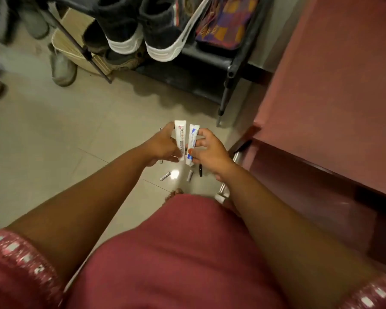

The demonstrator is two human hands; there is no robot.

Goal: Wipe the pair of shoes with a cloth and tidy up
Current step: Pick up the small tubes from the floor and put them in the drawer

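Two dark shoes with white soles (pixel 143 34) sit side by side on a black shoe rack (pixel 210 63) at the top. Below them, over the floor, my left hand (pixel 161 146) grips a white tube (pixel 180 139) held upright. My right hand (pixel 210 150) pinches a white and blue tube (pixel 192 141) right beside it. The two tubes nearly touch. No cloth is in view.
Small tubes (pixel 165 176) and a black stick (pixel 200 170) lie on the tiled floor under my hands. A reddish cabinet (pixel 332 85) with a metal handle (pixel 228 175) stands on the right. Pale shoes (pixel 62 68) and a woven basket (pixel 67 43) are at the upper left.
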